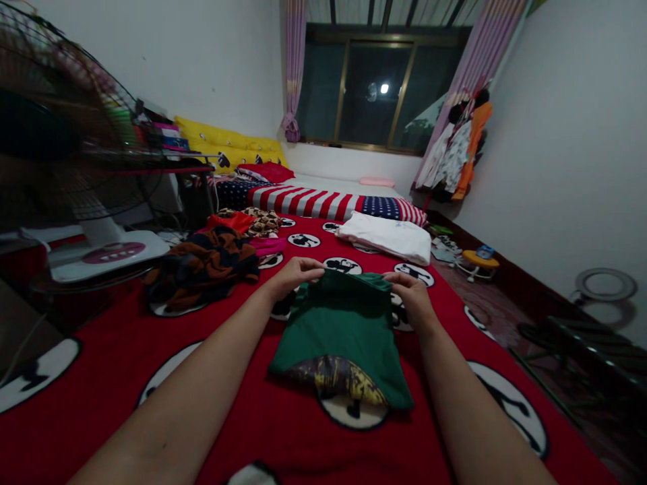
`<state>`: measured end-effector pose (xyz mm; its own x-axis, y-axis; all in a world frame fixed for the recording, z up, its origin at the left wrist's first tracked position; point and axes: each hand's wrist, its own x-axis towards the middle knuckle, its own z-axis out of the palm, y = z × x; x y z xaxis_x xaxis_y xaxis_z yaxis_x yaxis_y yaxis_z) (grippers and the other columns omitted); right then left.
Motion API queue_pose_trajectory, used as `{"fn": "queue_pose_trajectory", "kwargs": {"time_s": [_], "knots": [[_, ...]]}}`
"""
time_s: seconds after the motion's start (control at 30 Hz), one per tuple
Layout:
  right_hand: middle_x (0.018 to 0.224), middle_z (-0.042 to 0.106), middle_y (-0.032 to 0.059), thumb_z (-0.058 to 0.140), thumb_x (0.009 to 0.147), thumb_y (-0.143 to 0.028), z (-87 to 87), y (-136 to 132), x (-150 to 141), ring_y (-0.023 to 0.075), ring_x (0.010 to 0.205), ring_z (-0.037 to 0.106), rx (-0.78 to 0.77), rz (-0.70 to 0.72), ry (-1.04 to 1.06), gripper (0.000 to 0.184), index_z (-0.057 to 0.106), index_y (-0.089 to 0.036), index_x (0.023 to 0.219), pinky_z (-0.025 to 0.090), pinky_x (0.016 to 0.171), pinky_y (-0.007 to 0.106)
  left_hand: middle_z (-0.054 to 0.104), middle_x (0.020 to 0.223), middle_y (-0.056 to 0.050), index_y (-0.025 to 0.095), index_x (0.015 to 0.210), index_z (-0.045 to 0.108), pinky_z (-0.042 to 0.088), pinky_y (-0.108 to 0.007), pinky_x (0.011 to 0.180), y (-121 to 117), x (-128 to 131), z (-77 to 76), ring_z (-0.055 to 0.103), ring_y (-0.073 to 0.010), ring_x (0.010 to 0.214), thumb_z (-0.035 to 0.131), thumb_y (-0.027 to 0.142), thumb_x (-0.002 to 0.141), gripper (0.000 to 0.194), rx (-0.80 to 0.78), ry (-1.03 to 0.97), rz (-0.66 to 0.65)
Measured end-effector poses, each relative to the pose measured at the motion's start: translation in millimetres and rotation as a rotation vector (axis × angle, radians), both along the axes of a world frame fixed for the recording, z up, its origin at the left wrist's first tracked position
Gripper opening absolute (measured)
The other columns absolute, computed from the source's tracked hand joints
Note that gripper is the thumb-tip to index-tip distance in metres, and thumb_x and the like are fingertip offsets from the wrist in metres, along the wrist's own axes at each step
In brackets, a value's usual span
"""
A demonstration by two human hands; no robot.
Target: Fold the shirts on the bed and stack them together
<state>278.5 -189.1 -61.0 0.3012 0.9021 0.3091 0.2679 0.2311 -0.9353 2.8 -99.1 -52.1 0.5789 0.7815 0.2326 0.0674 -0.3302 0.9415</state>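
Note:
A green garment with a dark and yellow print (344, 330) lies partly folded on a red bedspread (283, 431) with white round figures. My left hand (298, 275) pinches its far left corner between thumb and fingers. At the far right corner, my right hand (410, 291) grips the cloth the same way. The far edge is raised a little between the two hands, while the near part rests on the bed. Whether it is a shirt I cannot tell.
A heap of clothes (207, 263) lies to the left, with a standing fan (106, 236) beyond it. Folded white clothing (387, 236) sits at the far right of the bedspread. Past the bed's right edge are a small yellow stool (480, 261) and a dark bench (596, 350).

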Motion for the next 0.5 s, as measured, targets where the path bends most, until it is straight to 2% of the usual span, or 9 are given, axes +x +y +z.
{"fn": "queue_pose_trajectory", "kwargs": {"time_s": [0.07,0.17,0.23,0.33,0.4,0.5], "knots": [[0.094,0.071,0.0059,0.063,0.057,-0.023,3.7,-5,4,0.0234,0.094,0.063,-0.039,0.145,0.054,0.008,0.066,-0.018,0.063,0.048,0.081,0.033,0.070,0.098,-0.010,0.012,0.090,0.072,0.048,-0.026,0.073,-4,-4,3.5,0.062,-0.0189,0.087,0.071,0.051,0.070,0.043,-0.032,0.028,-0.121],[0.095,0.071,0.0072,0.064,0.060,-0.024,7.7,-11,7,0.0206,0.086,0.063,-0.208,0.317,0.103,0.015,0.069,-0.016,0.073,0.049,0.075,0.031,0.070,0.084,-0.010,0.010,0.078,0.072,0.049,-0.025,0.070,-9,-6,5.7,0.063,-0.0168,0.078,0.066,0.056,0.074,0.046,-0.108,0.156,-0.227],[0.093,0.070,0.0065,0.067,0.063,-0.031,9.3,-12,5,0.0168,0.076,0.062,-0.276,0.298,0.095,0.024,0.068,-0.017,0.082,0.049,0.067,0.028,0.069,0.076,-0.008,0.011,0.079,0.069,0.049,-0.025,0.065,-11,-3,5.3,0.064,-0.0164,0.072,0.068,0.058,0.071,0.048,-0.159,0.232,-0.218],[0.089,0.068,0.0055,0.070,0.065,-0.046,8.9,-9,-1,0.0136,0.067,0.058,-0.289,0.165,0.015,0.036,0.065,-0.017,0.086,0.046,0.058,0.024,0.068,0.079,-0.006,0.013,0.089,0.065,0.050,-0.024,0.058,-12,5,3.7,0.065,-0.0171,0.072,0.072,0.060,0.066,0.052,-0.173,0.286,-0.161],[0.086,0.068,0.0062,0.067,0.068,-0.054,6.3,-5,-4,0.0142,0.067,0.058,-0.285,0.108,-0.088,0.043,0.065,-0.017,0.088,0.044,0.055,0.024,0.068,0.078,-0.006,0.013,0.093,0.065,0.049,-0.024,0.055,-13,11,2.6,0.064,-0.0167,0.069,0.069,0.063,0.067,0.057,-0.144,0.333,-0.113],[0.081,0.068,0.0063,0.068,0.068,-0.054,0.3,0,-8,0.0161,0.070,0.059,-0.243,0.139,-0.227,0.047,0.067,-0.015,0.094,0.044,0.058,0.025,0.066,0.071,-0.006,0.011,0.086,0.068,0.044,-0.023,0.050,-15,21,-0.2,0.060,-0.0162,0.061,0.063,0.064,0.071,0.056,-0.016,0.435,-0.065]]}}
